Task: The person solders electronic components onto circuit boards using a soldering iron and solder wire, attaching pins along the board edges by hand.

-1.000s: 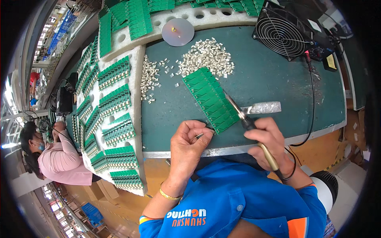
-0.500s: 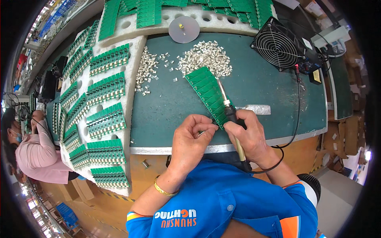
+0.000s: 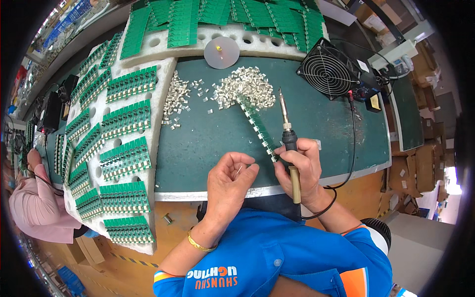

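My right hand [image 3: 303,168] is closed around a soldering iron [image 3: 288,133], its tip pointing up and away. Between the same hand's fingertips is the near end of a green circuit board [image 3: 258,129]. The board is tilted nearly on edge, showing a row of white connectors. Its far end reaches the pile of small white connectors [image 3: 246,84]. To the left, apart from the board, my left hand [image 3: 231,178] has its fingers curled in. A thin silvery wire [image 3: 239,170] shows between thumb and fingers; the rest of it is hidden in the palm.
A white foam tray [image 3: 162,119] at the left bears rows of populated boards. More green boards [image 3: 183,24] lie on foam at the back. A grey disc [image 3: 221,53] stands before them. A black fan [image 3: 329,69] sits back right; the iron's cord [image 3: 353,143] runs nearby. Another person [image 3: 37,208] works far left.
The board has been turned from its flat green face to its connector edge. My left hand has come away from it, and the iron's tip has moved off the board to the right.
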